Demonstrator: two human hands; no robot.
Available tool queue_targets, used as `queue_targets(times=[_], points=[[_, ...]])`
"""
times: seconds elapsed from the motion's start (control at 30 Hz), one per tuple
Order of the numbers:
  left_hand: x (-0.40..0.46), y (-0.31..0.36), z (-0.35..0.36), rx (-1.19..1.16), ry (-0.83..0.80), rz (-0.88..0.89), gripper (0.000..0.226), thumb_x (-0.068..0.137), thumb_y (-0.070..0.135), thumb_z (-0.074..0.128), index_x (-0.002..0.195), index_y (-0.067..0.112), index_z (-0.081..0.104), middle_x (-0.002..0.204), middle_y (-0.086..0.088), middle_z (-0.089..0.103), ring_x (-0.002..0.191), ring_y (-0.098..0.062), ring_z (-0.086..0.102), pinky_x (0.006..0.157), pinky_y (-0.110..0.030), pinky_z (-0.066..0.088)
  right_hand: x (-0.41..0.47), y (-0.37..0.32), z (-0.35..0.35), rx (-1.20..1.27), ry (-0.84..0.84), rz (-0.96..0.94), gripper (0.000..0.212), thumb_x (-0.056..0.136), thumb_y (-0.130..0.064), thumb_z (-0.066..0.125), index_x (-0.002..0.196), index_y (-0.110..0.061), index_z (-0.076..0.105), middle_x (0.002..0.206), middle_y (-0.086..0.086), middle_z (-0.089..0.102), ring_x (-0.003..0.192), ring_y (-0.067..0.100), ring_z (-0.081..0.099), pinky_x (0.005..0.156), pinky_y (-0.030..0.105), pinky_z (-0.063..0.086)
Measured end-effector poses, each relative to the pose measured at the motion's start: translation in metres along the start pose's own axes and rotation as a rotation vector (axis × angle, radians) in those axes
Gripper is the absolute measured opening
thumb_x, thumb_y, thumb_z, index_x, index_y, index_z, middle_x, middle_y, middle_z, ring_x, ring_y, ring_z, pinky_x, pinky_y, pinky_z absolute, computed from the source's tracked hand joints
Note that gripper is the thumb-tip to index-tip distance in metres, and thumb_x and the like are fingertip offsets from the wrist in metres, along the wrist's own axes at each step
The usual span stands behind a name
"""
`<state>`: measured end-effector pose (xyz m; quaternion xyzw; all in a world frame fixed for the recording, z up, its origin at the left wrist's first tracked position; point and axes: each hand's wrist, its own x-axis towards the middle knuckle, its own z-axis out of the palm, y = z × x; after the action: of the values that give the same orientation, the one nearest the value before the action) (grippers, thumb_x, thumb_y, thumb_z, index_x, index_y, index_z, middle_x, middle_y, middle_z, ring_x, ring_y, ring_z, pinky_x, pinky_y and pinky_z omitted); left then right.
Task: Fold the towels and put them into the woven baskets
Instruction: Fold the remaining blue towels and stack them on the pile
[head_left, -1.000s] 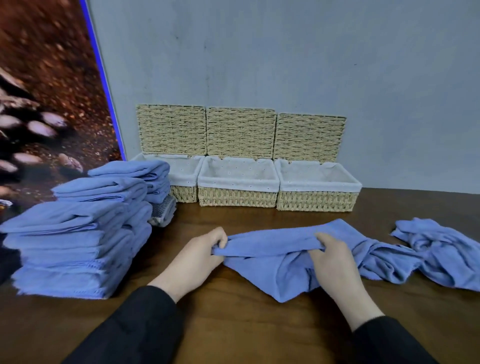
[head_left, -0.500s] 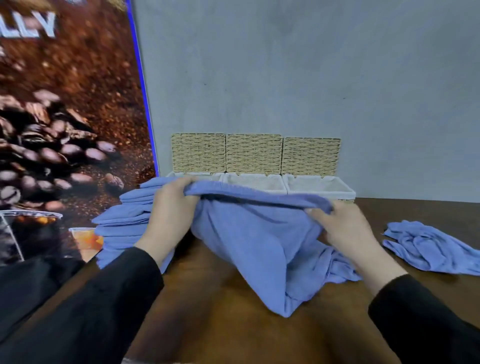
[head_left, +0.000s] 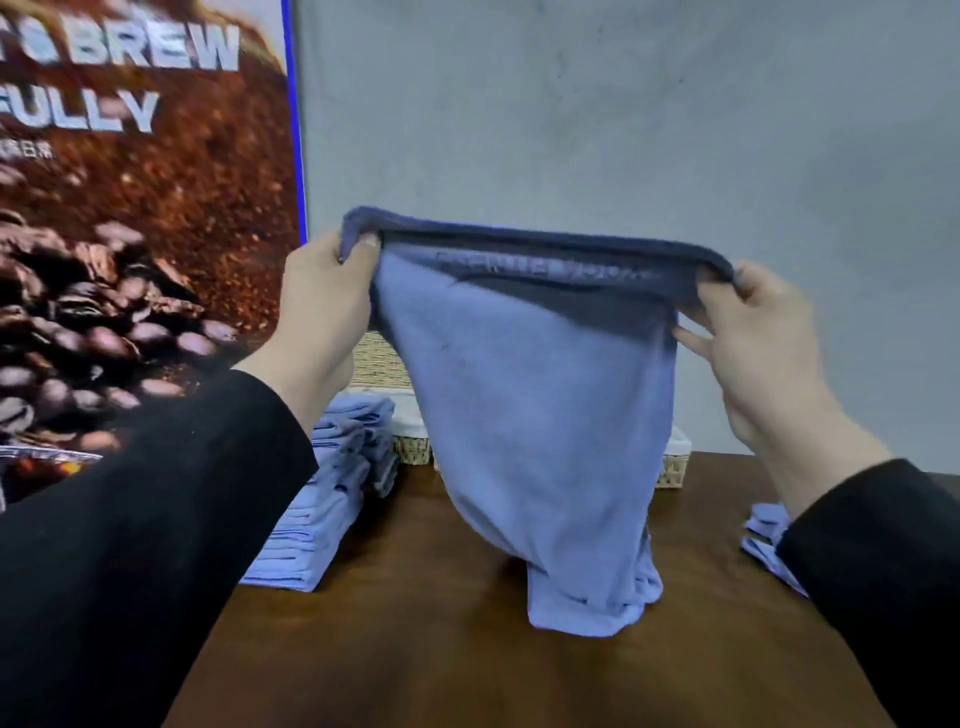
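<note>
- Dark wooden table (head_left: 415, 649); grey wall (head_left: 623, 130) far, coffee poster (head_left: 140, 208) left.
- Left hand (head_left: 324, 306) and right hand (head_left: 748, 332) pinch the blue towel (head_left: 540, 415)'s top corners — raised higher than before, its bottom bunched on the table, hiding the woven baskets (head_left: 413, 449).

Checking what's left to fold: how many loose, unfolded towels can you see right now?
2: one towel held up by both hands, one loose towel at right, partly hidden behind the sleeve. More may be hidden.

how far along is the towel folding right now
Done: a stack of folded blue towels sits on the wooden table. In hand: the left hand and right hand pinch the top corners of one blue towel, its bottom bunched on the table. Left: folding it, the crumpled towel at right, and filling the mostly hidden woven baskets.
</note>
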<state>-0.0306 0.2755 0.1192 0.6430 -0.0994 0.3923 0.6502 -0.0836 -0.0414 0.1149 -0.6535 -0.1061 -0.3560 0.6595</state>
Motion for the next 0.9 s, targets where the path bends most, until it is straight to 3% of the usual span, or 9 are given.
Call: queue_targets(times=[0.13,0.23,0.4,0.5,0.6,0.67,0.73,0.83,0.9], points=[[-0.023,-0.050,0.001,0.349,-0.318,-0.202,0.032,0.098,0.031,0.063,0.089,0.001,0.070,0.077,0.001,0.066,0.068,-0.014,0.055,0.065,-0.029,0.043,-0.011,0.059,-0.024,-0.302,-0.044,0.169,0.027,0.102,-0.028,0.058,0.083,-0.011,0.065,0.067,0.010,0.064,0.052,0.020,0.062,0.059,0.035,0.053],[-0.043,-0.097,0.005,0.698,-0.584,-0.301,0.041,0.103,0.036,0.054,0.086,0.000,0.063,0.076,-0.010,0.061,0.066,-0.019,0.054,0.059,-0.028,0.038,-0.032,0.107,-0.044,-0.464,-0.201,0.350,0.036,0.103,-0.029,0.056,0.072,-0.010,0.058,0.050,0.015,0.055,0.045,0.024,0.051,0.053,0.031,0.041],[-0.053,-0.155,0.029,0.911,-0.581,-0.265,0.047,0.101,0.039,0.056,0.064,0.014,0.040,0.061,-0.008,0.040,0.058,-0.023,0.043,0.058,-0.033,0.027,-0.047,0.168,-0.054,-0.391,-0.225,0.581,0.034,0.108,-0.030,0.047,0.093,-0.003,0.063,0.067,0.025,0.067,0.050,0.029,0.062,0.047,0.032,0.049],[-0.030,-0.157,0.061,0.745,-0.481,-0.309,0.047,0.101,0.030,0.055,0.060,0.013,0.039,0.053,-0.009,0.038,0.049,-0.024,0.039,0.055,-0.030,0.030,-0.002,0.185,-0.040,-0.164,-0.077,0.644,0.025,0.106,-0.028,0.054,0.105,-0.006,0.065,0.081,0.019,0.069,0.056,0.026,0.066,0.052,0.032,0.059],[0.015,-0.151,0.099,0.365,-0.323,-0.424,0.028,0.104,0.026,0.053,0.087,0.006,0.065,0.068,-0.019,0.066,0.049,-0.025,0.059,0.050,-0.030,0.046,0.067,0.196,-0.016,-0.017,-0.013,0.571,0.021,0.106,-0.024,0.053,0.114,-0.006,0.060,0.109,0.018,0.070,0.070,0.021,0.073,0.066,0.029,0.063],[0.038,-0.155,0.119,0.276,-0.329,-0.436,0.021,0.104,0.026,0.052,0.117,0.013,0.064,0.102,-0.017,0.070,0.076,-0.026,0.065,0.060,-0.032,0.054,0.099,0.205,-0.003,-0.089,-0.101,0.497,0.037,0.106,-0.026,0.053,0.139,-0.010,0.052,0.136,0.011,0.062,0.095,0.015,0.068,0.088,0.031,0.059],[0.041,-0.165,0.130,0.387,-0.383,-0.353,0.032,0.101,0.031,0.055,0.131,0.023,0.055,0.119,-0.012,0.064,0.099,-0.029,0.064,0.078,-0.035,0.055,0.100,0.215,0.005,-0.266,-0.209,0.436,0.056,0.104,-0.030,0.057,0.155,-0.019,0.037,0.141,-0.005,0.055,0.103,0.006,0.058,0.099,0.036,0.052],[-0.009,-0.189,0.118,0.514,-0.479,-0.272,0.057,0.102,0.034,0.057,0.154,0.027,0.035,0.130,0.002,0.063,0.100,-0.015,0.065,0.078,-0.015,0.051,0.058,0.237,0.000,-0.595,-0.338,0.331,0.040,0.100,-0.034,0.063,0.137,-0.026,0.051,0.110,-0.021,0.053,0.100,0.005,0.058,0.078,0.017,0.043],[-0.064,-0.213,0.098,0.545,-0.549,-0.291,0.052,0.100,0.036,0.059,0.149,0.031,0.043,0.132,0.009,0.061,0.108,-0.008,0.063,0.081,-0.013,0.046,0.017,0.260,-0.009,-0.690,-0.435,0.342,0.028,0.096,-0.040,0.066,0.120,-0.029,0.058,0.107,-0.020,0.057,0.093,0.000,0.059,0.068,0.006,0.039]])
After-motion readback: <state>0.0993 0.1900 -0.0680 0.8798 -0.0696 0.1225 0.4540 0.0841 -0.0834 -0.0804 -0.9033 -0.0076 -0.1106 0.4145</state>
